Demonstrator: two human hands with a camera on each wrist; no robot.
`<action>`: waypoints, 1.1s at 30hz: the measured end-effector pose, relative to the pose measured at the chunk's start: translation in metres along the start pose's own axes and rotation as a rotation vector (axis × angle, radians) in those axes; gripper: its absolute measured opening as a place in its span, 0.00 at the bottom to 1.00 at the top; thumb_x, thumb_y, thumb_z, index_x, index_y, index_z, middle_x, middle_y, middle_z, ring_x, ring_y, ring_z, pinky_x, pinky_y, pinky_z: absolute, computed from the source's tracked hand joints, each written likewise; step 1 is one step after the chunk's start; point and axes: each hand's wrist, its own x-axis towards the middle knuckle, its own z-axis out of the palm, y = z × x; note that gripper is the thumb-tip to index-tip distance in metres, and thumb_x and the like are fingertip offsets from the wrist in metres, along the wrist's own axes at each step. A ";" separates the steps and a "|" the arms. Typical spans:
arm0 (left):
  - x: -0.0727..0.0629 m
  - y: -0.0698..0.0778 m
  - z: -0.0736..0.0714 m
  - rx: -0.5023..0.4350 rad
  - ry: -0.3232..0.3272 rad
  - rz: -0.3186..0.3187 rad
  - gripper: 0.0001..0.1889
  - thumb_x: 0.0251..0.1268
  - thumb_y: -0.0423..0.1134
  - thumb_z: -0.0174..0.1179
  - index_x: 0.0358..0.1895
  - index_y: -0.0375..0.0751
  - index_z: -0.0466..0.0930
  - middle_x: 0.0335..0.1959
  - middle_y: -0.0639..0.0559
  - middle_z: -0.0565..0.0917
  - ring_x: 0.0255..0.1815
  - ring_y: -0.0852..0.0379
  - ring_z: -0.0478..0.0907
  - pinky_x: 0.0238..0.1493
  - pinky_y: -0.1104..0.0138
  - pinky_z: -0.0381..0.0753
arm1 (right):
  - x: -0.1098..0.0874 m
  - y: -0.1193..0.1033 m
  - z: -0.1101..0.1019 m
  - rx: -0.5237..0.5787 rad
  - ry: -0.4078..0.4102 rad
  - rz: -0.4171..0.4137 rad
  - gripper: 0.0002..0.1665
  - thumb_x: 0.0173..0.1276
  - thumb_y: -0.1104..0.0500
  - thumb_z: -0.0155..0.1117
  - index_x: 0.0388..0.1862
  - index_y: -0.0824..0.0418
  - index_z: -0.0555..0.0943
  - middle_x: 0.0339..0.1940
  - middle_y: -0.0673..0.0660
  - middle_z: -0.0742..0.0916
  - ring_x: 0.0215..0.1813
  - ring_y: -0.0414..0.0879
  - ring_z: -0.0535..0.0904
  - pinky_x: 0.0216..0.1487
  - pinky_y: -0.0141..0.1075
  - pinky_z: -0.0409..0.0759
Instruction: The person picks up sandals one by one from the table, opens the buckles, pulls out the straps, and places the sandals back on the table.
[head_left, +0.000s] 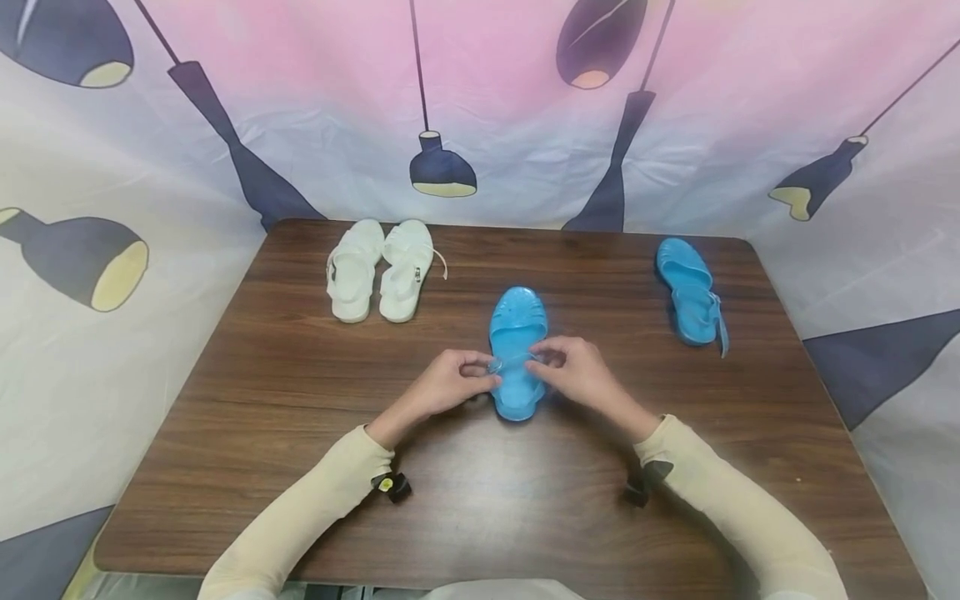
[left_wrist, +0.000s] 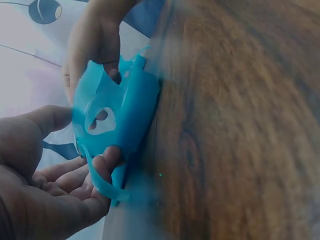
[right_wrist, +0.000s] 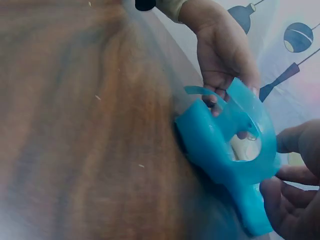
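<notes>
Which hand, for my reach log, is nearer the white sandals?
Left: the left hand is below and slightly right of the white sandals in the head view; the right hand is also below, but farther right.

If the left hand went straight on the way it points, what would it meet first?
The nearer blue sandal, which the left hand touches; across it, probably the right hand, though depth is hard to judge.
</notes>
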 end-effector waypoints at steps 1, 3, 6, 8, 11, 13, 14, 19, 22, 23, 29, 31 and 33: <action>0.000 -0.001 0.000 0.000 -0.001 0.007 0.24 0.68 0.45 0.69 0.61 0.34 0.81 0.46 0.43 0.89 0.40 0.52 0.88 0.38 0.60 0.87 | 0.002 -0.001 -0.001 -0.039 0.006 -0.028 0.19 0.68 0.51 0.73 0.52 0.60 0.87 0.41 0.53 0.89 0.41 0.46 0.85 0.41 0.43 0.86; -0.001 -0.004 0.000 -0.002 -0.006 0.023 0.24 0.69 0.47 0.68 0.61 0.35 0.81 0.47 0.43 0.89 0.43 0.52 0.88 0.41 0.61 0.87 | 0.006 -0.003 -0.001 -0.104 0.011 -0.089 0.19 0.69 0.48 0.72 0.52 0.58 0.87 0.46 0.53 0.89 0.48 0.47 0.84 0.49 0.46 0.84; -0.004 -0.009 -0.002 -0.004 -0.014 0.024 0.25 0.70 0.49 0.66 0.62 0.36 0.80 0.50 0.43 0.88 0.49 0.52 0.86 0.45 0.61 0.86 | 0.013 -0.007 0.000 -0.138 -0.016 -0.156 0.20 0.69 0.46 0.71 0.53 0.57 0.87 0.50 0.52 0.88 0.54 0.48 0.83 0.54 0.48 0.82; -0.005 -0.012 -0.002 -0.020 -0.027 0.005 0.25 0.71 0.49 0.65 0.64 0.36 0.78 0.51 0.43 0.88 0.49 0.51 0.86 0.45 0.61 0.86 | 0.018 -0.009 0.003 -0.141 -0.052 -0.183 0.20 0.70 0.45 0.70 0.53 0.56 0.87 0.50 0.52 0.88 0.53 0.48 0.83 0.53 0.47 0.83; -0.006 -0.016 -0.003 -0.032 -0.042 -0.027 0.25 0.73 0.47 0.63 0.66 0.36 0.75 0.50 0.44 0.88 0.48 0.52 0.85 0.43 0.62 0.85 | 0.023 -0.012 0.008 -0.158 -0.101 -0.199 0.22 0.70 0.44 0.70 0.54 0.56 0.87 0.51 0.51 0.88 0.52 0.47 0.83 0.52 0.45 0.83; -0.006 -0.018 -0.003 -0.036 -0.050 -0.030 0.23 0.75 0.45 0.61 0.65 0.35 0.75 0.48 0.45 0.89 0.47 0.54 0.85 0.43 0.64 0.84 | 0.027 -0.014 0.012 -0.169 -0.133 -0.200 0.23 0.70 0.44 0.70 0.55 0.56 0.87 0.52 0.51 0.89 0.54 0.47 0.83 0.53 0.45 0.83; -0.006 -0.018 -0.003 -0.035 -0.049 -0.027 0.22 0.75 0.44 0.60 0.64 0.34 0.76 0.47 0.45 0.89 0.45 0.55 0.85 0.41 0.65 0.83 | 0.028 -0.015 0.013 -0.171 -0.151 -0.200 0.23 0.70 0.44 0.70 0.56 0.57 0.86 0.53 0.51 0.89 0.55 0.47 0.83 0.54 0.45 0.83; -0.005 -0.022 -0.003 -0.026 -0.039 0.016 0.14 0.78 0.40 0.57 0.53 0.32 0.82 0.40 0.45 0.89 0.39 0.57 0.83 0.38 0.69 0.79 | 0.036 -0.018 0.017 -0.190 -0.253 -0.194 0.20 0.71 0.47 0.69 0.54 0.57 0.87 0.51 0.50 0.90 0.55 0.45 0.84 0.56 0.43 0.83; -0.004 -0.024 -0.003 -0.021 -0.028 0.023 0.13 0.78 0.40 0.57 0.48 0.32 0.84 0.38 0.45 0.88 0.37 0.58 0.81 0.37 0.68 0.78 | 0.038 -0.017 0.016 -0.202 -0.292 -0.204 0.16 0.70 0.49 0.70 0.50 0.56 0.89 0.48 0.49 0.90 0.52 0.43 0.85 0.53 0.41 0.83; -0.004 -0.024 -0.003 -0.018 -0.025 0.025 0.13 0.77 0.40 0.57 0.48 0.32 0.84 0.37 0.44 0.87 0.36 0.58 0.81 0.37 0.68 0.78 | 0.039 -0.016 0.016 -0.204 -0.302 -0.210 0.15 0.70 0.49 0.70 0.49 0.55 0.89 0.47 0.49 0.90 0.51 0.42 0.85 0.52 0.41 0.84; -0.003 -0.025 -0.001 -0.020 0.014 0.004 0.11 0.76 0.38 0.58 0.44 0.33 0.84 0.36 0.45 0.86 0.35 0.57 0.80 0.38 0.66 0.77 | 0.042 -0.011 0.014 -0.172 -0.332 -0.262 0.13 0.71 0.51 0.70 0.49 0.56 0.89 0.45 0.48 0.91 0.50 0.41 0.85 0.51 0.39 0.84; -0.002 -0.026 -0.001 -0.027 0.022 -0.007 0.10 0.76 0.38 0.59 0.44 0.33 0.84 0.36 0.45 0.86 0.36 0.57 0.80 0.39 0.66 0.77 | 0.042 -0.010 0.014 -0.164 -0.333 -0.275 0.13 0.71 0.51 0.70 0.49 0.55 0.90 0.45 0.47 0.91 0.49 0.40 0.85 0.51 0.38 0.84; -0.002 -0.026 -0.001 -0.031 0.018 -0.011 0.11 0.76 0.38 0.58 0.45 0.32 0.84 0.37 0.44 0.86 0.37 0.57 0.80 0.40 0.66 0.77 | 0.043 -0.009 0.013 -0.163 -0.335 -0.280 0.15 0.71 0.49 0.70 0.50 0.55 0.90 0.45 0.46 0.91 0.47 0.39 0.85 0.49 0.37 0.84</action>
